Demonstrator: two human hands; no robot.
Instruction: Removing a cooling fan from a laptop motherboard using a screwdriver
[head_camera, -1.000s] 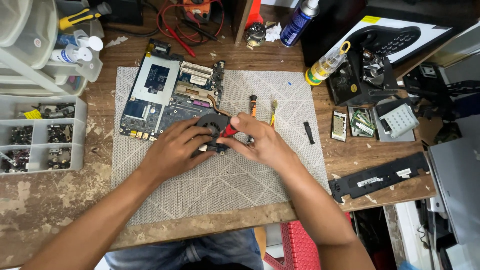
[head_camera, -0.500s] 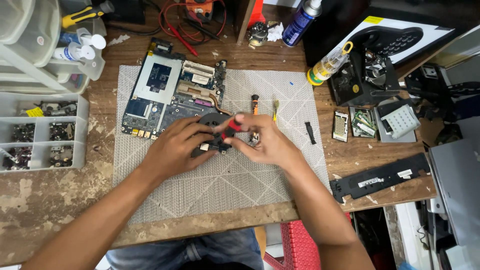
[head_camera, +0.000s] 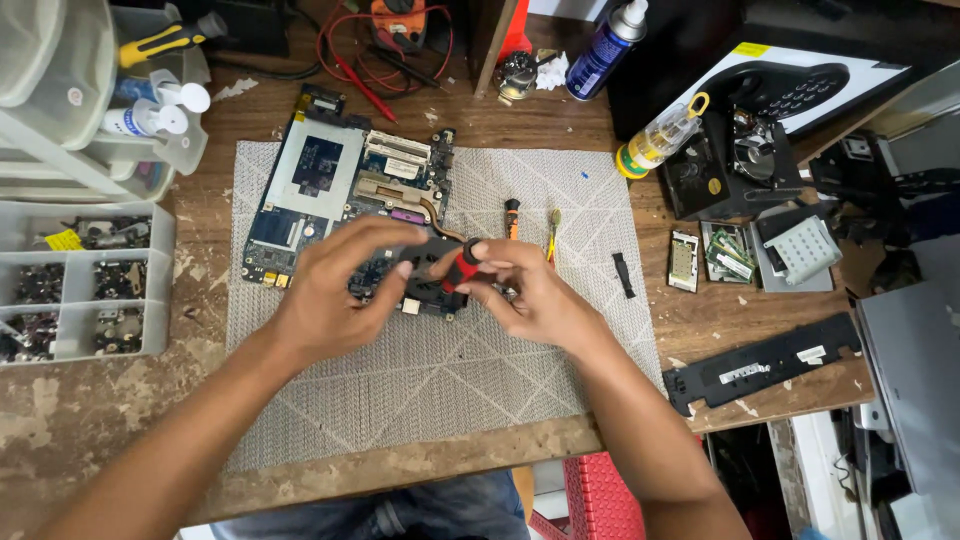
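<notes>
Grey woven matting (head_camera: 430, 400) covers the middle of the worn wooden bench (head_camera: 90, 440), and on it lies the blue laptop motherboard (head_camera: 330, 190), angled toward the upper left. I see my left hand (head_camera: 330, 300) resting over the board's lower corner, fingers curled down around the black cooling fan (head_camera: 425, 285) that sits at that corner — thumb and forefinger steady its edge. My right hand (head_camera: 535, 295) comes in from the right, fingertips pinched closed on a red-and-black screwdriver (head_camera: 462, 268), which is tilted with its tip down over the fan. Whether the tip actually sits in a screw I cannot tell; the fingers hide it.

Just beyond my right hand, two more small drivers lie on the mat: an orange-handled one (head_camera: 512, 215) and a thin yellow-green one (head_camera: 552, 232), side by side but apart. A small black strip (head_camera: 623, 275) lies further right on the mat. A clear parts organiser (head_camera: 80, 290) with small hardware stands at the left edge — well apart from the hands. A long black plastic bezel piece (head_camera: 765, 362) lies at the right, off the mat.
</notes>
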